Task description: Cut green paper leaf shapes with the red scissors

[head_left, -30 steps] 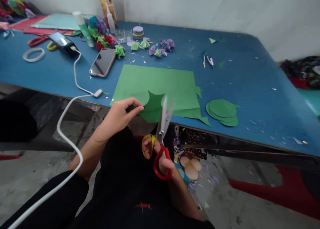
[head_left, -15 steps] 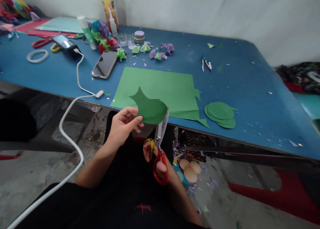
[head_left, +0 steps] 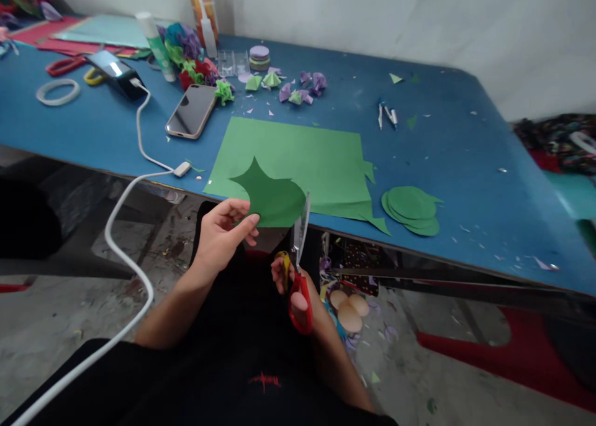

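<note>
My left hand (head_left: pixel 221 236) pinches the lower left edge of a dark green paper piece (head_left: pixel 272 199) with pointed tips at its upper left and a rounded right side. In my right hand (head_left: pixel 298 289) are scissors (head_left: pixel 302 233) with a red and a yellow handle loop, their blades pointing up along the paper's right edge. Behind the piece, a larger green sheet (head_left: pixel 298 149) lies on the blue table (head_left: pixel 456 146). A stack of rounded green cutouts (head_left: pixel 410 205) lies to the right of the sheet.
A phone (head_left: pixel 192 110), a glue stick (head_left: pixel 156 47), a white ring (head_left: pixel 58 92), crumpled paper flowers (head_left: pixel 302 89) and a compass (head_left: pixel 387 114) lie on the table. A white cable (head_left: pixel 125 258) hangs over the front edge at left. Paper scraps are scattered about.
The green piece and my left hand have shifted slightly left in view. The scissors' handle loops have drawn closer together, and the blades look more upright. The camera view has also shifted slightly.
</note>
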{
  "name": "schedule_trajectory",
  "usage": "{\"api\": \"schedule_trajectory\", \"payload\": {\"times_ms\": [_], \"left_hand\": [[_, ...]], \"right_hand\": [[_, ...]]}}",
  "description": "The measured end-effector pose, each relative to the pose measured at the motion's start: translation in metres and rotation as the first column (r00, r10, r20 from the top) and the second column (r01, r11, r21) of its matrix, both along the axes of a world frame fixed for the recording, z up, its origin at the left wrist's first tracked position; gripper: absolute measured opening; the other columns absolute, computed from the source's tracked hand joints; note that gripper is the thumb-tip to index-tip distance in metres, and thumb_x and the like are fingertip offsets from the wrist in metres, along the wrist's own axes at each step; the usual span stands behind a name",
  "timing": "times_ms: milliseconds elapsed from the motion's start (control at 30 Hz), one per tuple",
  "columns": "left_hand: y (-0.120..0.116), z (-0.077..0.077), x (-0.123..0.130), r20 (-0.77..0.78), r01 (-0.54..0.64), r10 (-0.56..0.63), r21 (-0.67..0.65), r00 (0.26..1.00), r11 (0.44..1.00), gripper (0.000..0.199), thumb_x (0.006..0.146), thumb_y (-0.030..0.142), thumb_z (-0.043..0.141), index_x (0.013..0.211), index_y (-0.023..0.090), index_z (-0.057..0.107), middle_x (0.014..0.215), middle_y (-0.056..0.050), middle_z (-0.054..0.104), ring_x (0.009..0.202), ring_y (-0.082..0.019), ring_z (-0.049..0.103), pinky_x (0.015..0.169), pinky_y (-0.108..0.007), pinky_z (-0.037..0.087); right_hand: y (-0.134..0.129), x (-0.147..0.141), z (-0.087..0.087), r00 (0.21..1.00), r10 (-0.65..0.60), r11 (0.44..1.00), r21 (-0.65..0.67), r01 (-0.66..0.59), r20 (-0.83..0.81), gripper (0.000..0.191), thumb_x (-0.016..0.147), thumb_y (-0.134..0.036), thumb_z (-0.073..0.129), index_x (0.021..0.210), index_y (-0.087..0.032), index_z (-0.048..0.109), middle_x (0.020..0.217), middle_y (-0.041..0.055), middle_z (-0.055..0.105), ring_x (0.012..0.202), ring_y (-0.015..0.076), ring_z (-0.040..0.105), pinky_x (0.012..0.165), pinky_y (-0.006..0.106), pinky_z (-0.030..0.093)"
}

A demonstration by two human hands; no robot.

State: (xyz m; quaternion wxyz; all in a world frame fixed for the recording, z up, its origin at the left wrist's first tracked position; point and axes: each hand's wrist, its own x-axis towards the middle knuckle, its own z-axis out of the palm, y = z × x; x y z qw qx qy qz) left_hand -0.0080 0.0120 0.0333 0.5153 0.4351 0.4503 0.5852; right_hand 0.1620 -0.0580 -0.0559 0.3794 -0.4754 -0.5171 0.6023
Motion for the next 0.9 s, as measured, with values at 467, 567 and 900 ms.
{"api": "schedule_trajectory", "payload": {"times_ms": [467,567,900], "left_hand": [[-0.006,0.006,0.001,-0.016,0.023,-0.023,-0.012,1.000,1.000,0.017,0.068,0.020,0.073,0.076,0.016,0.059,0.054,0.006,0.059,0.044,-0.008,0.060,0.038,-0.014,0.052],[-0.007,0.004,0.001,-0.014,0.023,-0.023,-0.013,1.000,1.000,0.018,0.068,0.021,0.074,0.076,0.016,0.059,0.055,0.006,0.059,0.044,-0.008,0.060,0.038,-0.014,0.052],[-0.008,0.003,-0.001,0.003,0.025,-0.025,0.028,1.000,0.999,0.013,0.070,0.016,0.073,0.076,0.016,0.061,0.054,0.006,0.059,0.044,-0.007,0.060,0.038,-0.013,0.052]], "right_hand": [[-0.005,-0.006,-0.008,0.994,-0.060,0.998,-0.035,0.057,-0.092,0.072,0.073,-0.082,0.041,0.093,-0.016,0.058,0.069,0.0028,0.053,0.055,0.0138,0.049,0.047,0.025,0.039],[-0.006,-0.007,-0.010,0.994,-0.064,0.998,-0.033,0.062,-0.088,0.072,0.073,-0.082,0.041,0.094,-0.016,0.059,0.070,0.0030,0.053,0.054,0.0130,0.047,0.046,0.025,0.037],[-0.006,-0.005,-0.015,0.997,-0.052,0.998,-0.045,0.050,-0.059,0.068,0.075,-0.080,0.041,0.087,-0.016,0.061,0.068,0.0037,0.052,0.053,0.0130,0.044,0.045,0.026,0.034]]}}
